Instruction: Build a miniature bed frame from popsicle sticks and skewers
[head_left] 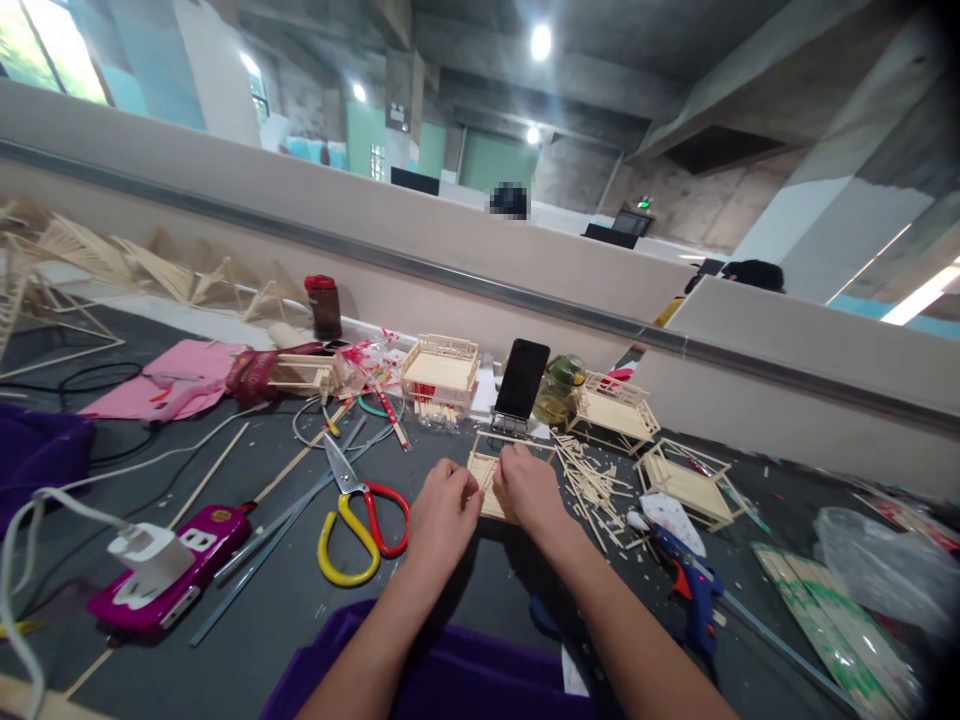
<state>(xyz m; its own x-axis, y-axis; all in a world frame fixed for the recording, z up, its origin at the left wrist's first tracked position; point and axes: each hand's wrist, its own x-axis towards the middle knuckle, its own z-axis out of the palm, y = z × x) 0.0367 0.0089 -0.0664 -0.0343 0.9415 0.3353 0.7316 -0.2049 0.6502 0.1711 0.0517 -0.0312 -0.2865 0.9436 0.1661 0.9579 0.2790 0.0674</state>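
Note:
A small flat model of thin wooden sticks (484, 464) lies on the dark table between my hands, partly covered by them. My left hand (444, 508) is closed, its thumb and fingers pinched at the model's left edge. Over the middle of the model, my right hand (529, 488) is also closed, fingertips bent down; what they pinch is hidden. Behind my hands a black phone (523, 378) leans upright on a stand. Loose short sticks (592, 485) are heaped to the right of my right hand. Scissors with one red and one yellow handle (352, 515) lie open, left of my left hand.
Finished-looking stick models (441, 370) stand at the back, with more on the right (690, 485). A blue glue gun (694, 590) lies at right, near packaged sticks (829, 625). At left are a purple power strip (184, 570), cables and a pink sheet (180, 375). A low partition (450, 255) runs behind.

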